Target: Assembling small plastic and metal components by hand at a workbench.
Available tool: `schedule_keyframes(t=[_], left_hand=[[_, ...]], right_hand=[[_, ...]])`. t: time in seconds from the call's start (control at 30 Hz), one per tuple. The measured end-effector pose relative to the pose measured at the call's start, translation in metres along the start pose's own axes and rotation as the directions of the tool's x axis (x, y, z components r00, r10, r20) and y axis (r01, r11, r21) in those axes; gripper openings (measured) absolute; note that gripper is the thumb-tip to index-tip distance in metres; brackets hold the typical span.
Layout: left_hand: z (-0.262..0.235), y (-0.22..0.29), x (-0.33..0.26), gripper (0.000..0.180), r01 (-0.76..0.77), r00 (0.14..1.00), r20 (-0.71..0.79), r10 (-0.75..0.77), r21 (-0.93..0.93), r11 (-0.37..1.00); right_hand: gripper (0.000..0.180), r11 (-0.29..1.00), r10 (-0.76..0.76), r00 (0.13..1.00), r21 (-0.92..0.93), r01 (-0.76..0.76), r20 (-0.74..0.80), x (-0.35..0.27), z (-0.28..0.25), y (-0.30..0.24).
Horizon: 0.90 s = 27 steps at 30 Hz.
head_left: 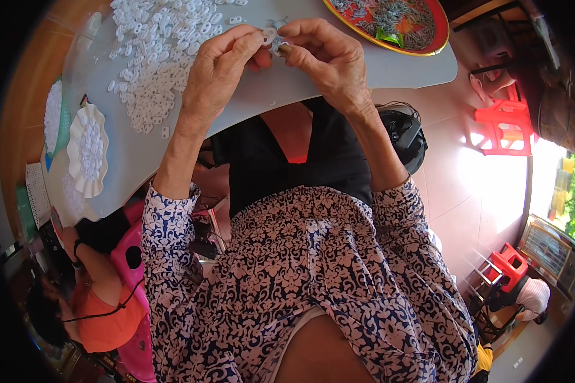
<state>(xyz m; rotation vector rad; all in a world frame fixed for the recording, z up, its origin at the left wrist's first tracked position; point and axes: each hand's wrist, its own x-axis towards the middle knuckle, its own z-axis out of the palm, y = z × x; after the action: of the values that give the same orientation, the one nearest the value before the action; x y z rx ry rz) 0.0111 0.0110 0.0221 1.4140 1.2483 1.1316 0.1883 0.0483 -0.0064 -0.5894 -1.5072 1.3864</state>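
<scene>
White plastic shows between the fingertips of both hands: a small white plastic ring piece (270,35) is pinched by the left hand (220,64), thumb and forefinger closed on its rim, while the right hand (326,54) grips a small grey metal part (280,46) pressed against it. The 2 pieces meet just above the pale grey tabletop (249,96), held up close, seemingly so the fingers can line them up. Near the left hand lies a loose heap of small white plastic rings (153,51), within easy reach. A round red tray with a yellow rim (439,38) sits beyond the right hand and holds grey metal bits with a scrap of green. At the table's left edge, a white scalloped dish (87,150) holds more white pieces. Another person in an orange top (105,319) sits lower left.
</scene>
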Motion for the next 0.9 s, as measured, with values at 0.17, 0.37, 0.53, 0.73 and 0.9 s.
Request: schedule_keyframes(t=[0.17,0.37,0.53,0.73,0.9], left_hand=[[0.001,0.004,-0.002,0.028,-0.025,1.0,-0.016,0.025,-0.008,1.0],[0.0,0.003,0.0,0.028,-0.034,0.999,-0.015,0.034,0.054,0.998],[-0.003,0.007,0.002,0.028,-0.111,0.994,0.018,0.11,0.214,0.971],[-0.008,0.005,0.009,0.03,-0.22,0.972,0.147,0.181,0.327,0.919],[-0.001,0.007,0.005,0.033,-0.232,0.972,0.106,0.211,0.264,0.936]], right_hand=[[0.022,1.0,-0.007,1.0,0.007,0.007,-0.005,0.0,0.001,0.001],[0.021,1.0,0.004,1.0,-0.002,-0.004,-0.021,0.001,0.001,0.003],[0.022,1.0,-0.008,1.0,0.008,0.008,-0.025,0.001,0.002,0.002],[0.024,1.0,-0.012,1.0,-0.024,0.012,-0.01,0.0,0.001,0.003],[0.023,0.998,-0.055,0.998,-0.031,0.054,-0.019,0.0,0.003,-0.002]])
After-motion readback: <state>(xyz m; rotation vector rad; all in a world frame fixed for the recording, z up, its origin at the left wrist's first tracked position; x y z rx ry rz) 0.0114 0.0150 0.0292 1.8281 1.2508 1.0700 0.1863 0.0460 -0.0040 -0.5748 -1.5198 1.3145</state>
